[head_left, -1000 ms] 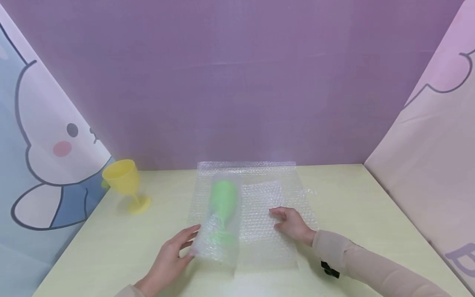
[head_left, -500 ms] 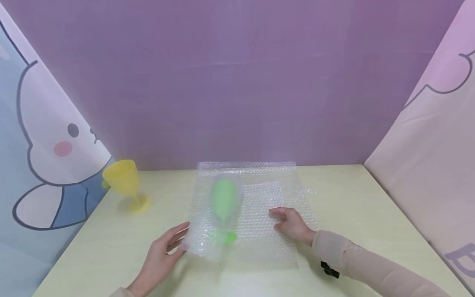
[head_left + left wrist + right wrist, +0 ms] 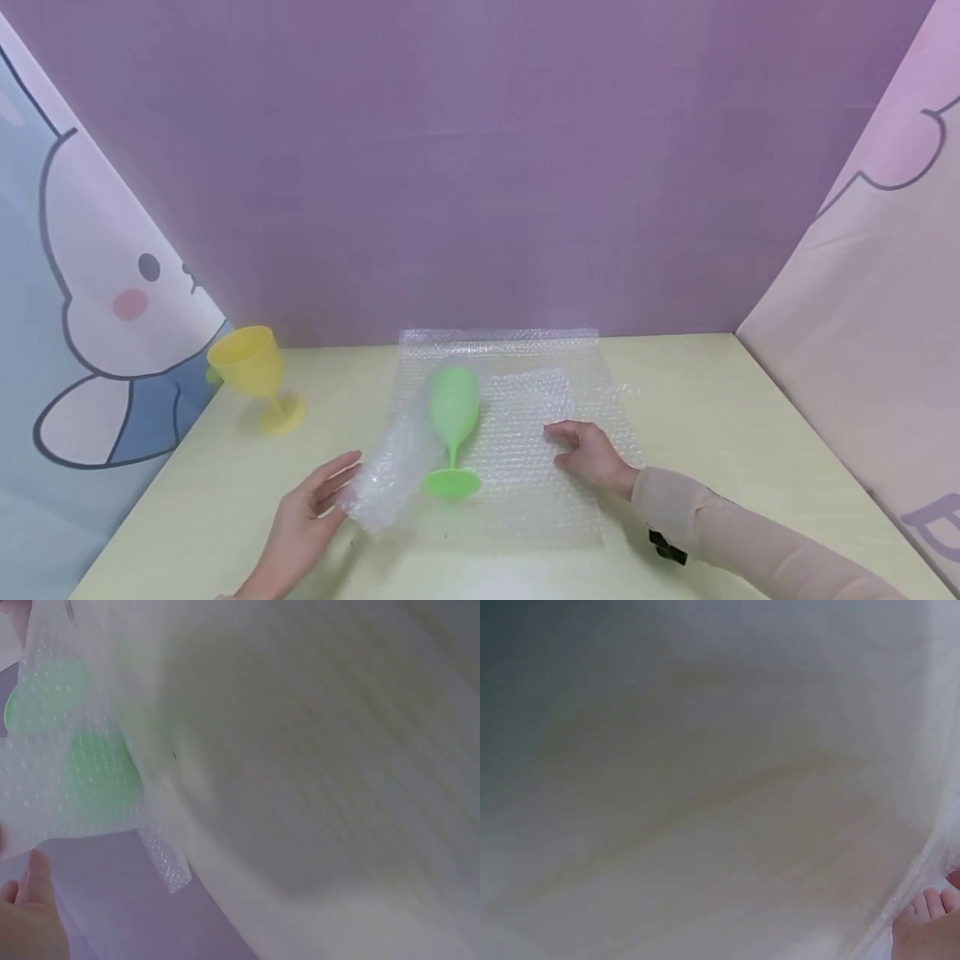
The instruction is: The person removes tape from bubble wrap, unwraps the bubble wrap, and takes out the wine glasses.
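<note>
A sheet of bubble wrap (image 3: 525, 408) lies on the table, with a green plastic goblet (image 3: 454, 404) on its left half, the base toward me. My left hand (image 3: 300, 517) pinches the sheet's lifted left flap, which is pulled aside from the goblet. In the left wrist view, the goblet (image 3: 105, 776) shows through the bubble wrap (image 3: 30, 769), beside my left hand (image 3: 34, 919). My right hand (image 3: 594, 457) rests on the sheet's right part with relaxed fingers. The right wrist view catches only part of that hand (image 3: 930, 926) at its lower right corner.
A yellow goblet (image 3: 251, 362) stands upright at the table's back left. Behind the pale yellow table (image 3: 712, 433) rises a purple panel (image 3: 480, 167). Printed cartoon panels flank both sides.
My left hand has moved left and toward me, peeling the bubble wrap flap off the green goblet, which is now uncovered. The right hand has stayed in place.
</note>
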A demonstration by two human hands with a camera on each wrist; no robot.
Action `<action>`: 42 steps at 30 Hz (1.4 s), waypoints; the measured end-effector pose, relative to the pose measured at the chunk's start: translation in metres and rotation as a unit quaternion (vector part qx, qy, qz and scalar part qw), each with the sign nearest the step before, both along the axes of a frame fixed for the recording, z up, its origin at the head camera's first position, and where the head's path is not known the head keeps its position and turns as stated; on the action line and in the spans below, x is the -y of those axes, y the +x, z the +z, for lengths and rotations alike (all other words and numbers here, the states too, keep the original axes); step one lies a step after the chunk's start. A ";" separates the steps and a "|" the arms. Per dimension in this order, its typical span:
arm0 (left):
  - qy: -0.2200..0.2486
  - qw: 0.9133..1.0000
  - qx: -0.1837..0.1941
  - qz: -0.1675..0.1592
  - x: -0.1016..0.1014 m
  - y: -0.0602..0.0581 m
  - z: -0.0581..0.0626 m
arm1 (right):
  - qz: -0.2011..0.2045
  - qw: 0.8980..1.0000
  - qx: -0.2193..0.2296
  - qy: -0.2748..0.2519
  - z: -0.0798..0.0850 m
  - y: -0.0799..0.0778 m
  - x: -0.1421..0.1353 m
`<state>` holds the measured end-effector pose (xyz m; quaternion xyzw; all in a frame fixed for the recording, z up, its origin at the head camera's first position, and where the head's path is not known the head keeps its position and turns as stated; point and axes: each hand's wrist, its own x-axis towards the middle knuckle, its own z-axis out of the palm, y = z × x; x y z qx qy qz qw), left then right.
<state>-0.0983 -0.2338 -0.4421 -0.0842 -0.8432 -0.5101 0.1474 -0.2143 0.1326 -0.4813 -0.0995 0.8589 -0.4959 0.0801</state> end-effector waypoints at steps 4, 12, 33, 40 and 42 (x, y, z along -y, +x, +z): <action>0.003 1.000 0.012 0.006 0.004 0.001 0.003 | 0.000 1.000 0.000 0.000 0.000 0.000 0.000; 0.002 0.999 0.036 0.022 0.013 0.000 0.005 | 0.005 1.000 -0.001 0.001 0.000 0.000 0.000; -0.022 0.991 0.057 0.118 0.027 0.010 0.009 | 0.018 1.000 -0.009 -0.003 0.001 0.001 -0.002; -0.022 0.989 0.063 0.131 0.035 0.011 0.006 | 0.025 1.000 -0.008 -0.004 -0.001 -0.001 -0.003; -0.030 0.988 0.063 0.135 0.037 0.012 0.006 | 0.025 1.000 -0.008 -0.005 -0.001 -0.002 -0.004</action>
